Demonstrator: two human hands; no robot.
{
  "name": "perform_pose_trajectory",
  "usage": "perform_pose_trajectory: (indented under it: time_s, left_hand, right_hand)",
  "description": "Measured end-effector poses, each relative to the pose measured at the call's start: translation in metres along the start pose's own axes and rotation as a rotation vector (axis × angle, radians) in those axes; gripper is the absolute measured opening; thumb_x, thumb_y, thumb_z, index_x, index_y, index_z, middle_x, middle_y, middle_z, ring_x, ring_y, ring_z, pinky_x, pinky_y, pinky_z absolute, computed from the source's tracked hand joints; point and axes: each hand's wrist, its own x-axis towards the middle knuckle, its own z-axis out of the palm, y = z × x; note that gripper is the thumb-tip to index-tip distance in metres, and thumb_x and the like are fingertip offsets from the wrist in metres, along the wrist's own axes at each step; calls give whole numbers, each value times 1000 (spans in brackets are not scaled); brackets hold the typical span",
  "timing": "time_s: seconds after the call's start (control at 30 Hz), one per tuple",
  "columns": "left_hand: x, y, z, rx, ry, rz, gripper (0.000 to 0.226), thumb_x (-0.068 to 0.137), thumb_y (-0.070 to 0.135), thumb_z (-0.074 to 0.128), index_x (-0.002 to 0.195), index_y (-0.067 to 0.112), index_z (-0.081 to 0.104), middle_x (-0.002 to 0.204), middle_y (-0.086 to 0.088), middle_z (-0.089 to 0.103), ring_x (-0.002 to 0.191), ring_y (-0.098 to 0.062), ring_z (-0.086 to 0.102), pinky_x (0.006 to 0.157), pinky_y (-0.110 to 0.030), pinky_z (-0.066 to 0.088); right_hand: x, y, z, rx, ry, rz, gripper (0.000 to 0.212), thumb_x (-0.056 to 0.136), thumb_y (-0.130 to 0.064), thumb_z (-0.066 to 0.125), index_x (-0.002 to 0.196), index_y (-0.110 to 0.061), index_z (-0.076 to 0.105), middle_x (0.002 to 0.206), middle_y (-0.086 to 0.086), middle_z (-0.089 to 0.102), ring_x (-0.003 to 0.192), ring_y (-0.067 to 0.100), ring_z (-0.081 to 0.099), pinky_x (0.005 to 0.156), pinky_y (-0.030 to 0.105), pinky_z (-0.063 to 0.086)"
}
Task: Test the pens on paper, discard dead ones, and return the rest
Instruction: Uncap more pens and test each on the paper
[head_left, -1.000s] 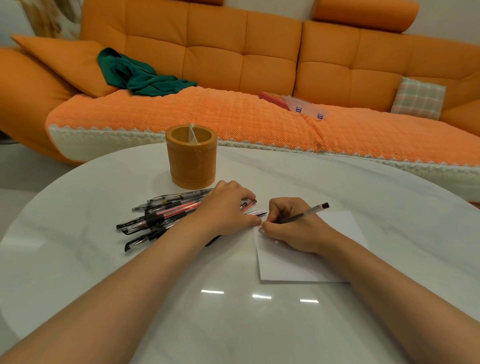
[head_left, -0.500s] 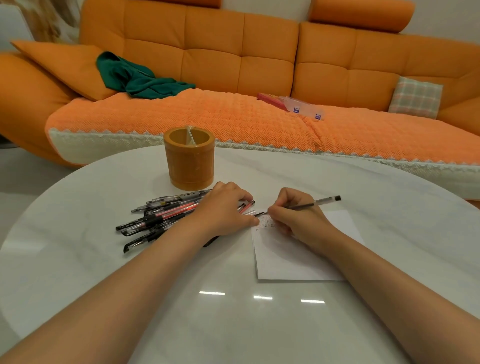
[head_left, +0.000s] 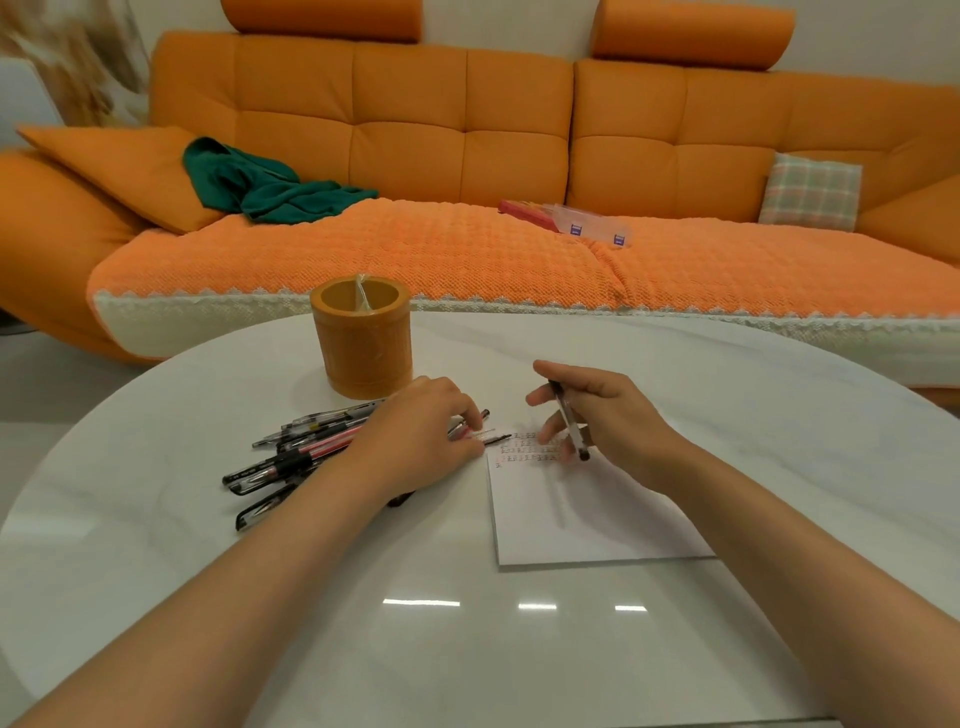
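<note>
A white sheet of paper lies on the white table, with small scribbled marks along its top edge. Above that edge my right hand is lifted, holding a clear-barrelled pen between its fingers, the pen pointing down and blurred. Several black and red pens lie in a pile to the left. Over the right end of that pile rests my left hand, fingertips pinching a pen whose tip points at the paper. An orange pen holder stands behind the pile.
The round white table ends at a curved edge on the left and back. Behind it runs an orange sofa with a green cloth, a plaid cushion and a plastic box.
My right hand has lifted off the paper and turned its pen from a writing slant to nearly upright. Scribbles now show on the paper. My left hand stayed on the pile.
</note>
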Motion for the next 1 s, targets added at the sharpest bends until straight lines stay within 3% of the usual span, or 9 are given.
perform_pose_trajectory:
  time_s: [0.13,0.27,0.4,0.57,0.67,0.87,0.97,1.0]
  left_hand:
    - [-1,1,-1,-36,46,11,7,89,42,69,95,38,72,111,16,61,106,-8,50,87,-33,49]
    - [-1,2,-6,-109,136,-40,8,91,37,69,99,35,69,96,19,62,95,-4,55,72,-24,48]
    - [-1,0,-8,-178,151,-92,10,90,37,71,100,37,68,88,23,64,87,-4,60,63,-21,48]
    - [-1,3,-8,-178,123,-82,9,91,37,70,99,38,67,81,26,58,82,-4,59,60,-19,43]
    - [-2,5,-10,-187,109,-76,8,91,37,70,98,40,66,87,24,63,84,-5,60,64,-22,50]
    - [-3,13,-9,-352,74,-72,3,89,35,72,91,35,71,79,18,68,77,-4,61,64,-24,51]
    - [-2,21,-11,-592,36,-125,2,86,27,76,88,28,75,75,11,72,70,-2,63,66,-25,51]
    - [-2,23,-13,-667,-8,-152,2,86,25,76,88,25,76,75,9,74,69,-2,64,67,-26,53]
  right_hand:
    - [0,-4,-4,44,-37,-14,39,103,4,32,112,-9,67,100,14,62,61,26,64,51,34,54]
    - [3,-3,-9,-441,22,-137,24,98,-9,58,107,-31,60,98,-2,68,63,19,62,55,30,52]
    - [7,3,-10,-720,39,-177,22,92,-19,68,103,-37,72,98,-18,70,64,6,57,67,28,51]
    - [8,4,-5,-795,34,-192,21,92,-22,68,104,-37,75,100,-21,71,82,2,60,76,29,52]
    - [7,2,-2,-817,22,-201,20,93,-23,67,105,-37,75,100,-22,70,87,4,61,81,31,53]
    - [2,-2,6,-872,-55,-254,20,96,-25,59,108,-36,70,98,-21,67,81,1,56,74,28,48]
    - [-4,-6,10,-1084,-41,-356,16,90,-47,53,98,-39,64,82,-17,64,77,5,55,65,32,47]
    - [-6,-8,11,-1155,-22,-388,25,87,-58,51,89,-36,62,74,-14,61,73,6,54,61,31,44]
